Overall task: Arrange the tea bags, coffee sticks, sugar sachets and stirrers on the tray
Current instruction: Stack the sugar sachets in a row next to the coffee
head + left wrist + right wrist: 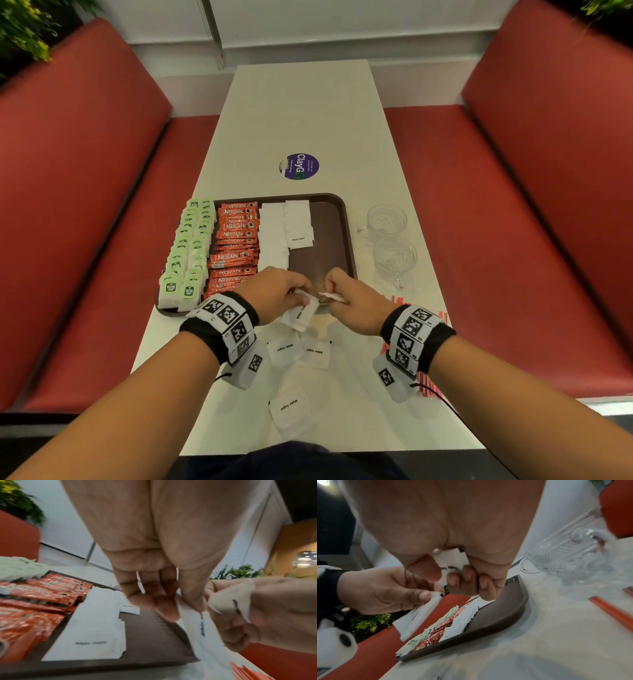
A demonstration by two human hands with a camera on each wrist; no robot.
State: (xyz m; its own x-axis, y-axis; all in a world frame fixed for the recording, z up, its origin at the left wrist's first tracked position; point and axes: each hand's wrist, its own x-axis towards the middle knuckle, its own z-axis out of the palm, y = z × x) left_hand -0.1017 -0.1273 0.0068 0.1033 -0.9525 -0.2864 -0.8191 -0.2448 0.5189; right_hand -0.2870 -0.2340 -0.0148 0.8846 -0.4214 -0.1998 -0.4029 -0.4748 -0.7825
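Observation:
A brown tray (339,219) holds rows of green tea bags (186,246), red coffee sticks (236,240) and white sugar sachets (277,233). Over the tray's near edge, my left hand (277,294) pinches a white sugar sachet (301,313) that hangs down. Close beside it, my right hand (346,294) grips another sugar sachet (452,562) between thumb and curled fingers. Loose sachets (286,349) lie on the table below my hands, one (289,406) nearer me. Red stirrers (428,380) lie under my right wrist.
Two cut-glass cups (387,221) (395,257) stand right of the tray. A round purple sticker (299,167) sits mid-table. Red bench seats (85,205) flank the narrow white table (308,113).

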